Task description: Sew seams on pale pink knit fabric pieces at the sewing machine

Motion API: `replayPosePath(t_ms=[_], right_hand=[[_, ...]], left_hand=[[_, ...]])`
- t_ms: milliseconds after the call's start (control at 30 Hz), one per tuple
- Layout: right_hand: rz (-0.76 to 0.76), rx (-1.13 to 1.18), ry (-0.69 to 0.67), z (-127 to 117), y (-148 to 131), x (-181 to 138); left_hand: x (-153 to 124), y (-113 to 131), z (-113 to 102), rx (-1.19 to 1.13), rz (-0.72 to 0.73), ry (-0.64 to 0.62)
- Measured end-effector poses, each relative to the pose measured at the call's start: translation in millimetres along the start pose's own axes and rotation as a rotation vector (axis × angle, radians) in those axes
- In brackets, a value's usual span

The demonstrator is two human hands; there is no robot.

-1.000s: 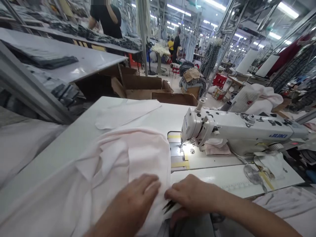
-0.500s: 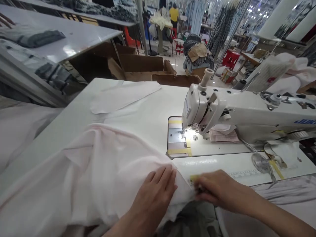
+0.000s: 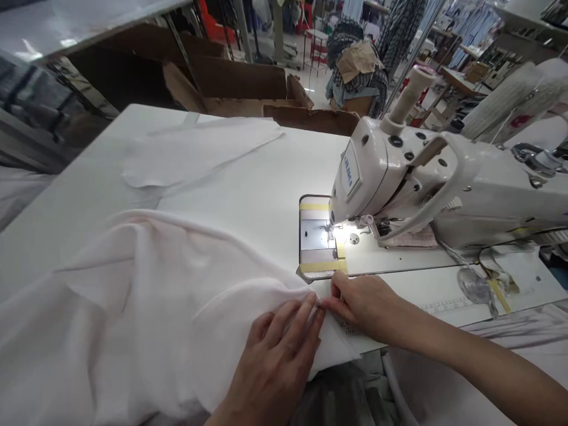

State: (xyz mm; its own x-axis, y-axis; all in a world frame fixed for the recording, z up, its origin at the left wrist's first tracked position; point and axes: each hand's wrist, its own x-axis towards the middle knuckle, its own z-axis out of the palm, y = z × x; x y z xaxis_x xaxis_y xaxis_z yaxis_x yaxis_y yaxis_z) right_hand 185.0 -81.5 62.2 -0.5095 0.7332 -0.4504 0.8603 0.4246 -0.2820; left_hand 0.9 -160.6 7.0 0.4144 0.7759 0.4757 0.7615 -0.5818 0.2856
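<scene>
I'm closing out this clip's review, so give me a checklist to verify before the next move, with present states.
1. Left hand on the pale fabric: ok, resting on top.
2. Right hand at the fabric's edge: ok, pinching it.
3. Fabric lying smooth: not ok, folds show.
4. Fabric off the metal plate: ok, it lies short of it.
5. Needle area of the sewing machine lit: ok, brightly.
6. Tool inside the right palm: cannot tell, palm hidden.

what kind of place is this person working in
Most likely a garment workshop: there is a JUKI sewing machine, pale pink fabric on the white worktable beside it, and dark patterned cloth heaped beyond.
</scene>
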Motion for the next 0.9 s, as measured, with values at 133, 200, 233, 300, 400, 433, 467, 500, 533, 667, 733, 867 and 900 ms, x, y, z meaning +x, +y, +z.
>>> replayPosePath(t_ms=[133, 200, 233, 300, 400, 433, 467, 500, 533, 667, 733, 867, 900], right_hand=[[-0.039, -0.063, 0.007, 2, 3, 3], [-0.068, -0.121, 0.019, 1, 4, 3], [-0.085, -0.157, 0.024, 1, 4, 3], [-0.113, -0.236, 0.025, 0, 3, 3], [-0.142, -0.304, 0.022, 0, 0, 4], [-0.138, -0.314, 0.019, 0, -1, 5], [-0.127, -0.315, 0.017, 0, -1, 5], [-0.115, -0.307, 0.017, 1, -1, 4], [-0.102, -0.287, 0.022, 1, 0, 3], [-0.109, -0.033, 0.152, -2, 11, -10], [-0.078, 0.115, 0.254, -3, 18, -21], [-0.030, 0.143, 0.412, 13, 30, -50], [-0.053, 0.129, 0.430, 21, 31, -57]], left_hand=[[-2, -1, 1, -0.018, -0.004, -0.012], [-2, -1, 2, -0.019, -0.006, -0.008], [-1, -2, 2, -0.017, -0.004, -0.006], [0, -2, 2, -0.013, -0.002, -0.012], [1, -1, 0, 0.005, 0.009, -0.029], [0, -1, -1, 0.015, 0.015, -0.031], [-1, 0, -2, 0.028, 0.021, -0.031], [-2, 1, -3, 0.046, 0.027, -0.035], [-3, 2, -4, 0.068, 0.033, -0.046], [8, -9, -1, 0.204, 0.051, -0.086], [24, -26, 0, 0.275, 0.049, -0.112], [50, -67, -22, 0.246, 0.035, -0.226], [50, -75, -32, 0.210, 0.060, -0.258]])
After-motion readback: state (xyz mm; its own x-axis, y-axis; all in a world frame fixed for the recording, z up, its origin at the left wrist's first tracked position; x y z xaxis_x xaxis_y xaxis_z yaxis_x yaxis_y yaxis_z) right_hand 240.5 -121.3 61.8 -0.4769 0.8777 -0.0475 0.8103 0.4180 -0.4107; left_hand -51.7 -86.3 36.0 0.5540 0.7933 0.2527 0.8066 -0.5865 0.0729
